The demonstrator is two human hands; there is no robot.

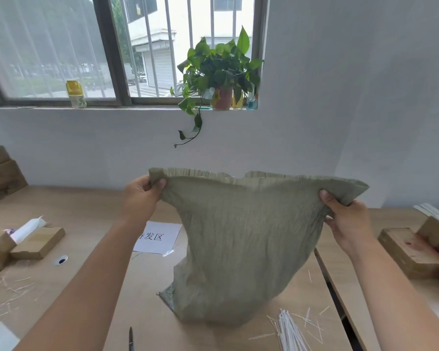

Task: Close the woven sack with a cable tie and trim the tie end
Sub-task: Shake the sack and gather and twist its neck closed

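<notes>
A grey-green woven sack (241, 239) stands on the wooden table, its mouth stretched wide and held up. My left hand (142, 196) pinches the left corner of the mouth. My right hand (345, 219) grips the right corner. The sack's bottom rests on the table near the front. A bundle of white cable ties (289, 330) lies on the table at the lower right, with several cut tie ends scattered around it. A dark slim tool (131, 338) lies at the front edge, only partly in view.
A white paper sign (160, 236) lies behind the sack. Cardboard boxes (36, 241) sit at the left, more boxes (413, 249) at the right. A gap (340, 302) separates two tabletops on the right. A potted plant (221, 77) stands on the windowsill.
</notes>
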